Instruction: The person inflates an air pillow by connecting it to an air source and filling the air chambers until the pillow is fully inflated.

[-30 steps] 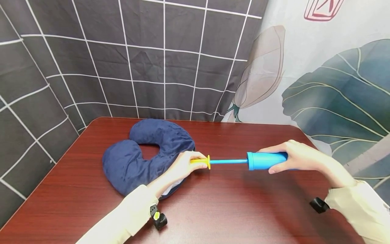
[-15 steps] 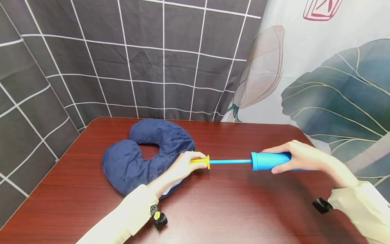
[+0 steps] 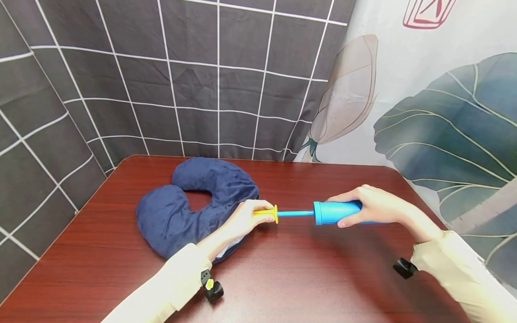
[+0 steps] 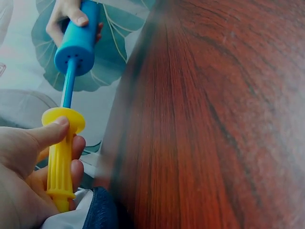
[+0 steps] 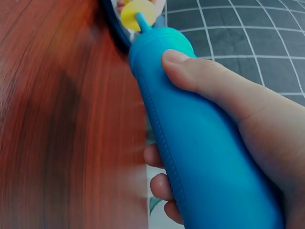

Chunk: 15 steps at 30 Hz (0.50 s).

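In the head view, apparently partway through a stroke on the blue pump point(image 3: 333, 212), held over the surface point(image 3: 291, 278) near the navy neck pillow point(image 3: 181, 224), with a stretch of thin rod point(image 3: 295, 213) outside and probably left to push in, but no telling how many strokes are done. In the left wrist view, grasping the yellow handle point(image 4: 60, 167) with the left hand point(image 4: 28, 167), thumb point(image 4: 51, 130) against its flange point(image 4: 64, 114). In the right wrist view, clasping the barrel point(image 5: 200, 143) with the right hand point(image 5: 257, 109), fingertips point(image 5: 162, 187) curled round its far side.
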### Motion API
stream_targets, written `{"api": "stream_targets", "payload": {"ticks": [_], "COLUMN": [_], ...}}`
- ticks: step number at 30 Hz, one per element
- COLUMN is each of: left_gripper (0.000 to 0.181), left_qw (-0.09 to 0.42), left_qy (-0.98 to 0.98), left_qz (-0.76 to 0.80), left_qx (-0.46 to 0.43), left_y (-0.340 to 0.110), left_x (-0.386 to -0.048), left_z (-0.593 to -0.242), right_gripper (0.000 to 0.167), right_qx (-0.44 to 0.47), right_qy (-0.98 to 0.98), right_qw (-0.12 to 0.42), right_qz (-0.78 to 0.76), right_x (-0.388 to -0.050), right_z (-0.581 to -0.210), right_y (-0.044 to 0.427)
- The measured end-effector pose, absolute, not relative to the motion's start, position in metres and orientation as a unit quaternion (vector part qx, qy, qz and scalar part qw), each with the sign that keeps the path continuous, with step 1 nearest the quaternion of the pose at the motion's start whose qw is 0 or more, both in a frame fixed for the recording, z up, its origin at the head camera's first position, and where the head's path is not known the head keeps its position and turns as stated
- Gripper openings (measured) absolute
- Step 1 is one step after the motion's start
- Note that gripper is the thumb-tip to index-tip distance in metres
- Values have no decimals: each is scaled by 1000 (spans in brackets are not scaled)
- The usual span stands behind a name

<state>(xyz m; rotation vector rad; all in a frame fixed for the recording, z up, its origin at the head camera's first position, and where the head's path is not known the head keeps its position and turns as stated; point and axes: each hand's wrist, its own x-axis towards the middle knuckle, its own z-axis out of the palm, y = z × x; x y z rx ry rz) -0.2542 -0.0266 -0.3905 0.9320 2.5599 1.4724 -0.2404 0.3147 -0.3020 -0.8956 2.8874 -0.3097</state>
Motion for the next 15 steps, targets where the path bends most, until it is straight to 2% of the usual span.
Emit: {"api": "stream_targets", "payload": {"ticks": [15], "left_gripper": [24], "left_qw": [9], "left_qy": [833], "left_qz": [474], "left_qx": [286], "left_y": [-24], "left_x": [-254], "left_z": [-389], "right_gripper": [60], "right_qx": [-322], "right_qy": [941], "right_qw": [53], "right_qz": [-87], "right_x": [-259], "right_z": [-309], "right_y": [272]}}
